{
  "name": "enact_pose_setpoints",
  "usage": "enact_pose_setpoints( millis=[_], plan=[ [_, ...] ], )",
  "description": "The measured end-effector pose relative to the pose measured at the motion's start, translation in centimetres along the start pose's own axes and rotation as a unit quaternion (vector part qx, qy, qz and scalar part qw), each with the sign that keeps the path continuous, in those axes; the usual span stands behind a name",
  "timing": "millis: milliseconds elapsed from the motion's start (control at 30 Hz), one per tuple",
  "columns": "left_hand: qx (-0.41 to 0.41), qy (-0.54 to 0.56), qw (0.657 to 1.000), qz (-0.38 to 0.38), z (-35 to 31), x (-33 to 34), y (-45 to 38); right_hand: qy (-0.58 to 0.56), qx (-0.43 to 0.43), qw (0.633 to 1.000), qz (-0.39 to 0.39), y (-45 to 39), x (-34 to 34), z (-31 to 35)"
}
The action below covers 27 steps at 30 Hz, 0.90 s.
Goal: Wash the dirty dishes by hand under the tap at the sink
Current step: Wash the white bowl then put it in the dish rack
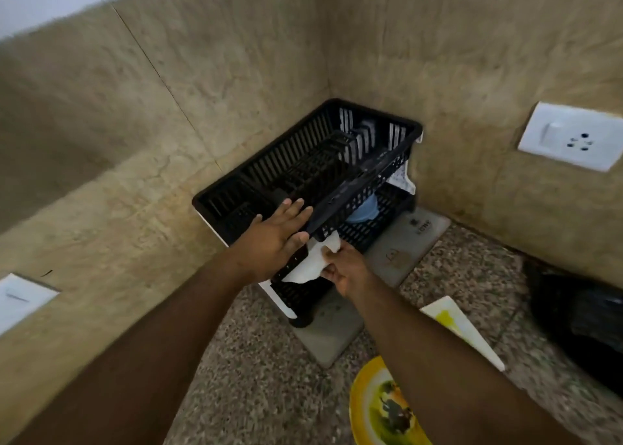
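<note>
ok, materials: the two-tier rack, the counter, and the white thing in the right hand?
Dish rack: looks like matte black moulded plastic, with slotted walls and thin ribs.
Counter: speckled stone, likely granite, low sheen.
White piece pinched by the right hand: thin and limp, so paper or cloth; can't tell which.

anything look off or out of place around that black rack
Yes. The top tier of the black dish rack sits tilted, its front edge under the flat left hand. The right hand pinches a white object at the lower tier. A yellow plate on the counter is smeared with food.
</note>
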<state>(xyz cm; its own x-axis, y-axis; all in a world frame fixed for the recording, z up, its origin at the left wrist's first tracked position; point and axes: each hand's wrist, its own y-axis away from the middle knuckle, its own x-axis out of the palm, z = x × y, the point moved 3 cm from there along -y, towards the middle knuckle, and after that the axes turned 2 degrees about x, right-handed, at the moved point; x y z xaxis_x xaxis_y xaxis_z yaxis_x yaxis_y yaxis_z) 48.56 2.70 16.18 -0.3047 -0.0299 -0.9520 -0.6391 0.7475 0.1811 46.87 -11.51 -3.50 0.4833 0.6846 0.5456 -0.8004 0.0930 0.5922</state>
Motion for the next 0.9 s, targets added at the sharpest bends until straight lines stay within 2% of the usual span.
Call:
enact_pose_setpoints(
  millis=[133,333,467,600,700,767,900],
  plan=[
    [0.006,0.032,0.999,-0.014,0.6,0.5,-0.2,0.031,-0.007,0.999,0.010,-2.8,2.4,-0.8],
    [0.008,0.046,0.999,-0.021,1.0,0.9,-0.4,0.104,-0.013,0.992,-0.064,-4.5,3.1,-1.0],
    [0.005,0.040,0.999,-0.022,0.8,0.9,-0.6,0.268,-0.055,0.953,-0.126,-4.7,3.3,-0.4],
    [-0.014,0.028,0.999,-0.034,0.1,1.0,-0.3,0.356,-0.090,0.917,-0.157,-4.2,3.5,0.4],
    [-0.048,0.003,0.997,-0.053,-1.2,1.5,-0.4,0.400,-0.087,0.899,-0.154,-3.1,3.3,1.1],
    [-0.077,-0.004,0.995,-0.069,-2.1,1.7,-0.3,0.398,-0.095,0.904,-0.122,-2.0,2.8,1.3],
    [-0.092,-0.007,0.989,-0.117,-4.2,2.8,1.0,0.319,-0.084,0.941,-0.077,1.7,-0.4,0.7]
  ],
)
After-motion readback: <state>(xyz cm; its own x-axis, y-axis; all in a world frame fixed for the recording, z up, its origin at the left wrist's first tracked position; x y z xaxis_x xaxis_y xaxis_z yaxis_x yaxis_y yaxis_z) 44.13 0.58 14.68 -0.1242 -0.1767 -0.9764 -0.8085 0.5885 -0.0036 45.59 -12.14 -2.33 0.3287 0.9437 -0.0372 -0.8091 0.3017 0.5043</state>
